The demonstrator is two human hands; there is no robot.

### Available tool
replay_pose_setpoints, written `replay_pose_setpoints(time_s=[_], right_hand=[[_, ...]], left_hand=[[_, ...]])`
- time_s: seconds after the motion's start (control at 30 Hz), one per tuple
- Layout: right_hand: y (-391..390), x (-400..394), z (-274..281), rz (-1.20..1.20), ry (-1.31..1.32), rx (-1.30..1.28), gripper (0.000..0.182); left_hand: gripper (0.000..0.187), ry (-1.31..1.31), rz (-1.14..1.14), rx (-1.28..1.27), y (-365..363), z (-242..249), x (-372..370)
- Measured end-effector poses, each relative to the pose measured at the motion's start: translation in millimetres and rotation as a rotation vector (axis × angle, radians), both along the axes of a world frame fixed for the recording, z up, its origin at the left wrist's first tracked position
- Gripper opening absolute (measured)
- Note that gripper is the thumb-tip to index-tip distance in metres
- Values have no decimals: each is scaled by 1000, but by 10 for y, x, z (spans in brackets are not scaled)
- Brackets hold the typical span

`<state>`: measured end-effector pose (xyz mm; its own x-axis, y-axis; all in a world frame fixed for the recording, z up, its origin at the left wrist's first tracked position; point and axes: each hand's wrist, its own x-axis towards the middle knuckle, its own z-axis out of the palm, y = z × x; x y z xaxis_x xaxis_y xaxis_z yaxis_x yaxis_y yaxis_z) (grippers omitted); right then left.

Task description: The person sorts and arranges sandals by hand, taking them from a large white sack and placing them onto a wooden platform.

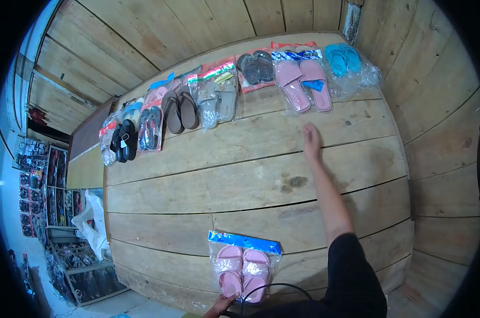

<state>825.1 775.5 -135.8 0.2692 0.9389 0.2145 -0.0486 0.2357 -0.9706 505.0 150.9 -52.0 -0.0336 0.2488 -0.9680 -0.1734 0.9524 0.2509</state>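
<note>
My right hand (312,142) is stretched out over the wooden platform (240,185), its fingers curled together with nothing visible in them. Just beyond it lies a bagged pair of pink slide sandals (305,85) with a blue patch on one strap. Near the bottom edge, my left hand (221,305) grips the lower left of another bagged pair of pink sandals (242,270). This clear bag has a blue header strip. A thin black cable (282,284) curves in front of its lower end.
Along the platform's far side are turquoise sandals (341,59), dark sandals (256,67), grey sandals (218,103), brown slippers (180,110) and black sandals (125,140). Wooden walls (436,100) border the platform. Stocked shelves (57,185) and a white sack (93,222) stand left.
</note>
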Motion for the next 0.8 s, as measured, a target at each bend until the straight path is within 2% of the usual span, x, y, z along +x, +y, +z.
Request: replay_pose_setpoints(time_s=[0.07,0.13,0.2,0.27,0.33,0.4,0.43,0.5,0.53,0.6,0.63,0.67,0.73,0.77,0.8], right_hand=[[-773,-78,444,-52,-560,20,31],[-1476,-194,688,-51,-738,125,34],[-2179,-291,876,49,-624,49,32],[-2885,-281,912,121,-626,-18,31],[-3582,-325,929,118,-362,-167,34],[-4224,-379,780,-81,-199,-466,43],[-4385,-396,802,-85,-201,-459,43],[-4592,-416,941,50,207,-690,55],[-4572,-396,979,39,205,-682,55],[-4453,-350,1062,286,589,-992,62],[-4358,-396,1050,166,584,-843,64],[-4209,-387,1116,165,580,-835,64],[-3931,-404,1205,-15,672,-802,60],[-3882,-438,987,-87,668,-822,62],[-3831,-467,856,-80,672,-825,62]], left_hand=[[40,17,25,-12,138,183,71],[34,38,46,-18,161,210,120],[43,5,98,68,156,157,123],[48,-29,125,83,333,217,206],[53,-68,162,99,578,203,364],[52,-193,343,186,871,118,556],[52,-238,380,209,1091,208,701],[50,-312,428,252,1534,344,964],[50,-342,439,276,1717,351,1052],[51,-409,402,315,2010,263,1156],[52,-466,378,350,2116,232,1215],[52,-471,375,357,2227,268,1286],[52,-365,182,461,2391,327,1371],[52,-179,46,433,2436,200,1349],[52,-172,50,433,2463,110,1307]])
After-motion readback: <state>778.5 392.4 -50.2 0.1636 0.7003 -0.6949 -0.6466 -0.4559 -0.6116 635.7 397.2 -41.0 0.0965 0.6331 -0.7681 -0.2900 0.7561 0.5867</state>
